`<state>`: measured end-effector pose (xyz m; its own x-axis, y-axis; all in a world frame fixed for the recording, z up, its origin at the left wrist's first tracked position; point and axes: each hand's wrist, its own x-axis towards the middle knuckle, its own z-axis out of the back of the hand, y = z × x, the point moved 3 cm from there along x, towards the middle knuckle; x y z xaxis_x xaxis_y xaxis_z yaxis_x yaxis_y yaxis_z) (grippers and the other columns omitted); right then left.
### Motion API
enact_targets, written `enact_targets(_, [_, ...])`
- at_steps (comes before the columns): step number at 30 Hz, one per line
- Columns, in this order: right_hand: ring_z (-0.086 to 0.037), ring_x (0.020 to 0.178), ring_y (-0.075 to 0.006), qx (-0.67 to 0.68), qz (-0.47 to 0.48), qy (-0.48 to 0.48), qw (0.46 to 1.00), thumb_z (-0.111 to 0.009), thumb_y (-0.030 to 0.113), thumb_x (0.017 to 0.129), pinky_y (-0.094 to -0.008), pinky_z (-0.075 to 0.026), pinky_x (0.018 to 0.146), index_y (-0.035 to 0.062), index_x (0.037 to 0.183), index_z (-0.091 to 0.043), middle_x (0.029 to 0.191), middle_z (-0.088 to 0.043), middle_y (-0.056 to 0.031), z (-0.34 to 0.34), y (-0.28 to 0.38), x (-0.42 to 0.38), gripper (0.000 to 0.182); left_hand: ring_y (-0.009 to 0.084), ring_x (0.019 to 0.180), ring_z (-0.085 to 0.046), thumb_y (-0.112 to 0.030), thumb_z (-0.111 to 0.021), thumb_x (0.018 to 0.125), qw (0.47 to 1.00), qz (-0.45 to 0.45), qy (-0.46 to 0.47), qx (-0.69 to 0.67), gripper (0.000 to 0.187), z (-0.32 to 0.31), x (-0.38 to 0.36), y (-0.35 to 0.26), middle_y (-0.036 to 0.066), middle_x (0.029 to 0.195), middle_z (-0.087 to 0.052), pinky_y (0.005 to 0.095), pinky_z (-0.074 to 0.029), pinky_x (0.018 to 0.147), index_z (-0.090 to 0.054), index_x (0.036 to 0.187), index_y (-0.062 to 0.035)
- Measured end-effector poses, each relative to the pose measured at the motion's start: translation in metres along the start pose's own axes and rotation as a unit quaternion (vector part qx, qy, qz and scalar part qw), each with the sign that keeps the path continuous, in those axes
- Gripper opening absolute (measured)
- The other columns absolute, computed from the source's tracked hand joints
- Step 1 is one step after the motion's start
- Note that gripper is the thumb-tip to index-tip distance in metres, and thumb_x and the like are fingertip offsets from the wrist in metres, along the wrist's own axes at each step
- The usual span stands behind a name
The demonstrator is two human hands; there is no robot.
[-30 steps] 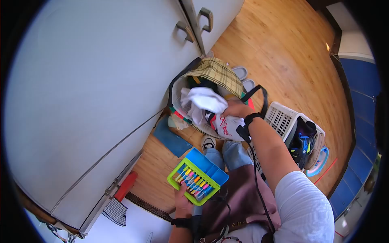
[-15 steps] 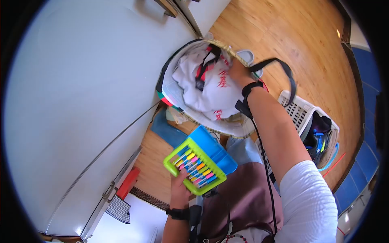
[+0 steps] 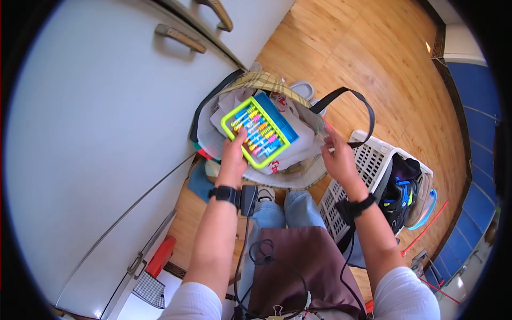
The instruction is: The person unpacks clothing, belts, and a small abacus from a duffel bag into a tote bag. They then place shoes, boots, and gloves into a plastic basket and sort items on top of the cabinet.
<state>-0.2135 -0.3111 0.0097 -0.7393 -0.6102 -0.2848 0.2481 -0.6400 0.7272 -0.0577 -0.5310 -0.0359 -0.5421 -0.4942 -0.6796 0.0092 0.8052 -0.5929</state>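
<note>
My left hand (image 3: 234, 157) grips the lower-left side of a bead abacus (image 3: 260, 133), thumb over its lime-green frame. It has rows of coloured beads and a blue part at its back. The abacus is over the mouth of a large plaid cloth bag (image 3: 261, 81) with black handles. Inside the bag lies white cloth (image 3: 301, 137) with red writing, partly hidden by the abacus. At the bag's right rim is my right hand (image 3: 340, 157), its fingers closed on the edge.
A white plastic basket (image 3: 368, 154) holding shoes (image 3: 399, 197) stands right of the bag. Light grey cabinet doors (image 3: 106, 133) rise on the left. Grey slippers (image 3: 303, 89) lie behind the bag on the wood floor. A black cable (image 3: 304, 277) hangs over my lap.
My left hand has carried the abacus up and forward, from beside the bag to over its mouth. My right hand has come out of the bag's inside to its right rim.
</note>
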Motion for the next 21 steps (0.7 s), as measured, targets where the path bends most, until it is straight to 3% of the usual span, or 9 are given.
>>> enact_targets(3, [-0.062, 0.079, -0.0261, 0.021, -0.023, -0.058, 0.998, -0.061, 0.000, 0.076, -0.0342, -0.051, 0.066, 0.0033, 0.120, -0.051, 0.086, -0.060, -0.0144, 0.013, 0.008, -0.013, 0.045, 0.0140, 0.081, -0.061, -0.016, -0.058, 0.090, 0.994, -0.075, -0.047, 0.059, 0.028, 0.004, 0.065, 0.024, 0.009, 0.098, -0.062, 0.0264, -0.050, 0.065, -0.053, 0.111, 0.0014])
enact_targets(6, [-0.057, 0.071, -0.0171, -0.026, 0.085, -0.264, 0.960, -0.060, -0.007, 0.075, -0.0280, -0.049, 0.061, 0.0006, 0.119, -0.052, 0.082, -0.057, -0.0076, 0.033, 0.017, -0.020, 0.046, 0.0166, 0.085, -0.060, -0.018, -0.060, 0.088, 0.909, -0.264, -0.125, 0.298, 0.031, 0.007, 0.116, 0.055, 0.011, 0.102, -0.063, 0.0300, -0.048, 0.076, -0.055, 0.110, 0.0037])
enact_targets(8, [-0.051, 0.067, -0.0130, -0.061, 0.080, -0.347, 0.932, -0.060, -0.007, 0.076, -0.0251, -0.046, 0.064, -0.0013, 0.120, -0.050, 0.080, -0.054, -0.0042, 0.045, 0.021, -0.023, 0.045, 0.0185, 0.087, -0.060, -0.017, -0.061, 0.087, 0.889, -0.294, -0.124, 0.329, 0.030, -0.010, 0.128, 0.066, 0.013, 0.103, -0.063, 0.0311, -0.047, 0.078, -0.057, 0.108, 0.0040])
enact_targets(11, [-0.053, 0.084, -0.0193, -0.077, -0.023, -0.379, 0.922, -0.070, 0.006, 0.074, -0.0299, -0.044, 0.079, -0.0012, 0.130, -0.039, 0.093, -0.053, -0.0094, 0.050, 0.000, -0.022, 0.064, 0.0305, 0.090, -0.061, -0.022, -0.066, 0.082, 0.871, -0.230, -0.174, 0.399, 0.040, -0.010, 0.151, 0.076, 0.020, 0.101, -0.063, 0.0373, -0.047, 0.079, -0.054, 0.107, 0.0069])
enact_targets(13, [-0.053, 0.089, -0.0218, -0.072, -0.054, -0.370, 0.925, -0.072, 0.011, 0.073, -0.0307, -0.043, 0.083, -0.0017, 0.132, -0.037, 0.098, -0.053, -0.0117, 0.052, -0.018, -0.021, 0.070, 0.0321, 0.091, -0.061, -0.026, -0.067, 0.082, 0.885, -0.253, -0.127, 0.369, 0.046, -0.007, 0.141, 0.067, 0.021, 0.101, -0.062, 0.0390, -0.047, 0.079, -0.053, 0.109, 0.0073])
enact_targets(15, [-0.053, 0.094, -0.0243, -0.057, -0.080, -0.363, 0.927, -0.075, 0.017, 0.073, -0.0315, -0.042, 0.088, -0.0022, 0.134, -0.034, 0.103, -0.053, -0.0139, 0.051, -0.030, -0.017, 0.075, 0.0268, 0.084, -0.061, -0.029, -0.066, 0.082, 0.882, -0.229, -0.106, 0.399, 0.046, 0.006, 0.126, 0.054, 0.017, 0.094, -0.062, 0.0366, -0.048, 0.072, -0.053, 0.110, 0.0063])
enact_targets(17, [-0.053, 0.097, -0.0245, -0.033, -0.177, -0.308, 0.934, -0.076, 0.023, 0.073, -0.0306, -0.042, 0.090, -0.0042, 0.136, -0.028, 0.112, -0.052, -0.0178, 0.049, -0.042, -0.016, 0.084, 0.0182, 0.072, -0.059, -0.030, -0.065, 0.083, 0.941, -0.002, -0.149, 0.304, 0.046, 0.017, 0.086, 0.035, 0.011, 0.083, -0.061, 0.0310, -0.048, 0.062, -0.054, 0.110, 0.0056])
enact_targets(19, [-0.055, 0.094, -0.0223, 0.085, -0.210, -0.280, 0.933, -0.074, 0.023, 0.075, -0.0306, -0.044, 0.085, -0.0064, 0.134, -0.032, 0.109, -0.054, -0.0178, 0.044, -0.060, -0.009, 0.079, 0.0112, 0.063, -0.054, -0.029, -0.063, 0.085, 0.939, 0.018, -0.164, 0.301, 0.041, 0.030, 0.042, 0.020, 0.004, 0.075, -0.057, 0.0251, -0.044, 0.054, -0.056, 0.109, 0.0036])
enact_targets(21, [-0.057, 0.090, -0.0201, 0.197, -0.240, -0.236, 0.921, -0.073, 0.024, 0.076, -0.0306, -0.046, 0.081, -0.0086, 0.132, -0.035, 0.106, -0.057, -0.0178, 0.047, -0.062, -0.007, 0.075, 0.0098, 0.061, -0.053, -0.025, -0.060, 0.086, 0.931, -0.021, -0.063, 0.359, 0.032, 0.058, 0.001, 0.014, 0.001, 0.072, -0.057, 0.0242, -0.043, 0.053, -0.057, 0.105, 0.0004])
